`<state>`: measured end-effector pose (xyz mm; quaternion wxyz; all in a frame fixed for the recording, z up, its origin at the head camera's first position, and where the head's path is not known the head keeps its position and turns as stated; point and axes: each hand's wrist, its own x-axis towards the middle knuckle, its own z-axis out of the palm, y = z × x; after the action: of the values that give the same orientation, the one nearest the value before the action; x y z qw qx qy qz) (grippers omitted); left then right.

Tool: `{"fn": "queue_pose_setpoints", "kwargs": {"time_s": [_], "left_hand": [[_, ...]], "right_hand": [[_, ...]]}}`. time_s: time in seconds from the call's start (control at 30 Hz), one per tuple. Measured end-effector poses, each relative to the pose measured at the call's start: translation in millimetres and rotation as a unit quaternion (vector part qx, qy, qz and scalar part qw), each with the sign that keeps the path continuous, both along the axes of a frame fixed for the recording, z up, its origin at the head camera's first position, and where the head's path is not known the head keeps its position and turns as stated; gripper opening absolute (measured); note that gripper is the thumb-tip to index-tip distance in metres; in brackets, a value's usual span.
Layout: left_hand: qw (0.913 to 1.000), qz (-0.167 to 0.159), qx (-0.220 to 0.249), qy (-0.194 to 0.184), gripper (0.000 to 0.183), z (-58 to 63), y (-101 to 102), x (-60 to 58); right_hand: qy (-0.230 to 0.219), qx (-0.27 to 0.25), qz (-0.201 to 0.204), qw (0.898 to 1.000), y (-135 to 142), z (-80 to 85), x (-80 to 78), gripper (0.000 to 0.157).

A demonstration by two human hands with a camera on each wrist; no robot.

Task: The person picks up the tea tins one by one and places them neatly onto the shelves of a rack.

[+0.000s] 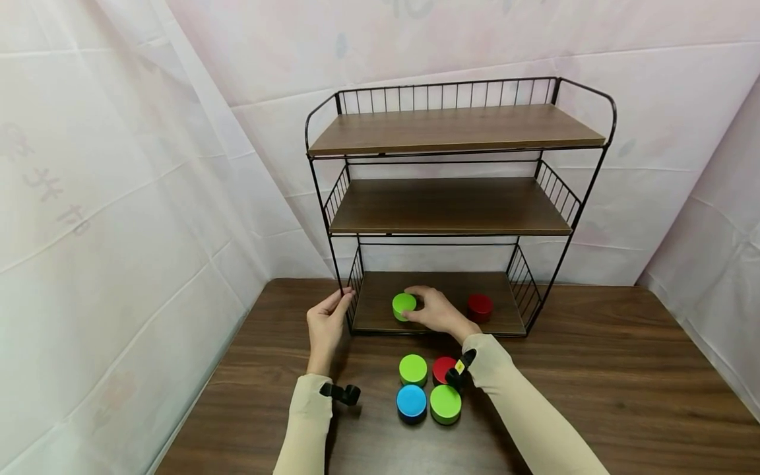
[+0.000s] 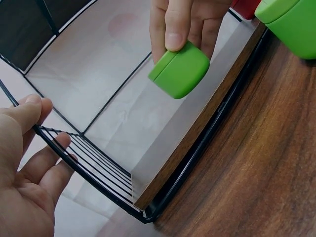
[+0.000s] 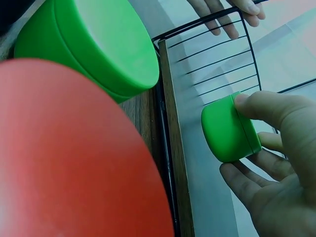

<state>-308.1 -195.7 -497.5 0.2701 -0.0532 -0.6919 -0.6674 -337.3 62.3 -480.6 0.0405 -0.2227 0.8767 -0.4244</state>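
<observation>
My right hand (image 1: 439, 313) pinches a round green lidded container (image 1: 404, 306) between thumb and fingers, over the left half of the bottom shelf (image 1: 442, 290). In the right wrist view this container (image 3: 229, 128) is tilted, with the thumb at its lid seam. On the rack's left side, my left hand (image 1: 325, 323) grips the thin black front post, thumb and forefinger around the wire in the left wrist view. A red round container (image 1: 479, 307) sits on the same shelf, right of my right hand.
In front of the rack, two green containers (image 1: 413, 369), a blue one (image 1: 411, 402) and a red one (image 1: 444, 369) stand close together on the wooden table (image 1: 249, 396). My right wrist partly overlaps the red one. Above are the middle shelf (image 1: 451, 206) and top shelf (image 1: 454, 128).
</observation>
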Motion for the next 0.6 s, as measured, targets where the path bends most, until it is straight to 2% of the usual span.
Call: {"fn": "queue_pose_setpoints", "kwargs": {"time_s": [0.37,0.6], "left_hand": [[0.9997,-0.019,0.018,0.002,0.02,0.5,-1.0,1.0],[0.9998,-0.018,0.012,0.001,0.021,1.7,-1.1,2.1]], "right_hand": [[-0.004,0.018,0.003,1.0,0.3,-3.1,-2.4,0.059],[-0.013,0.018,-0.002,1.0,-0.3,-5.7,-3.2,0.06]]}}
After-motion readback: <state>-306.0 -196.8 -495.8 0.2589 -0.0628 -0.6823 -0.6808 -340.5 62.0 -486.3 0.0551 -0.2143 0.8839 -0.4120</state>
